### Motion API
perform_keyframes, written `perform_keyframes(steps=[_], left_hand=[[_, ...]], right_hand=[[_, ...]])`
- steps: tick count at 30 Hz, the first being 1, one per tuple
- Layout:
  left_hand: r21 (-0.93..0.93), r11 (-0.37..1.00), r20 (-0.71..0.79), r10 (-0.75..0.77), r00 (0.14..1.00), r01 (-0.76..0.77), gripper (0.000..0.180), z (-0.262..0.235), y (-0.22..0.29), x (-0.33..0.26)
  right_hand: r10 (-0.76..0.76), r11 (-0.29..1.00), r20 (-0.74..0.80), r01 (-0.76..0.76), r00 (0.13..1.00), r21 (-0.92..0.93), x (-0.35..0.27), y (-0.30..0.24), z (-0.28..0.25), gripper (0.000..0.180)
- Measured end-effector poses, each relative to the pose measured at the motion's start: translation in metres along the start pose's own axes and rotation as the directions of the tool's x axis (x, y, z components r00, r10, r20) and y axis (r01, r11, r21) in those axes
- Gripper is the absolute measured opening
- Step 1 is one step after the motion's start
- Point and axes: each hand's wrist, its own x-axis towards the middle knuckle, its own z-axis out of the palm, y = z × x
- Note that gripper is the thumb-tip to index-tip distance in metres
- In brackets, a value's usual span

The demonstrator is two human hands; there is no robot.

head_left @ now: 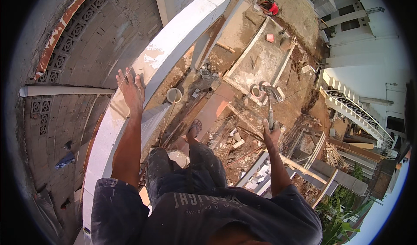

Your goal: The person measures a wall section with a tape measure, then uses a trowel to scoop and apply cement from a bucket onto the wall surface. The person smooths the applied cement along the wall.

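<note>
My left hand (131, 93) lies on top of a curved wall of white blocks (184, 26), its fingers spread and holding nothing. Tan mortar or dust smears the block surface around that hand. Out to the right, my right hand (272, 134) is wrapped round the handle of a hammer (270, 110). The hammer points away from me with its metal head at the far end, raised above the ground and apart from the wall. Beyond the wall, close to my left hand, a pale bucket (174, 95) stands lower down.
Under my sandalled foot is a plank (210, 112), high over rubble (236, 141). Ahead lies a shallow rectangular mixing bed (247, 69) with buckets beside it. A person in red (273, 8) crouches far off. A staircase (356, 115) and loose timber are at right.
</note>
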Motion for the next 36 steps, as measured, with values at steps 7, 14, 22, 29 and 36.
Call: perform_keyframes(steps=[7,14,22,29,36], left_hand=[[0.125,0.992,0.138,-0.029,0.990,0.012,0.050,-0.003,0.006,0.004],[0.174,0.984,0.181,-0.076,0.981,0.044,0.049,-0.006,0.012,0.008],[0.133,0.988,0.191,-0.105,0.976,0.080,0.049,-0.013,0.015,0.008],[0.134,0.975,0.234,-0.205,0.950,0.177,0.048,-0.018,0.021,0.011],[0.167,0.961,0.288,-0.261,0.922,0.220,0.047,-0.022,0.024,0.016]], right_hand=[[-0.223,0.950,-0.071,0.233,0.972,0.209,0.049,-0.075,-0.032,0.019],[-0.190,0.901,0.058,0.150,0.980,0.407,0.058,-0.169,-0.062,0.017],[-0.601,0.798,0.161,0.580,0.783,0.165,0.136,-0.348,-0.118,0.024],[-0.782,0.098,0.432,0.773,0.449,-0.627,0.239,-0.542,-0.076,0.035],[-0.624,-0.064,0.575,0.699,0.529,-0.713,0.317,-0.589,0.004,0.035]])
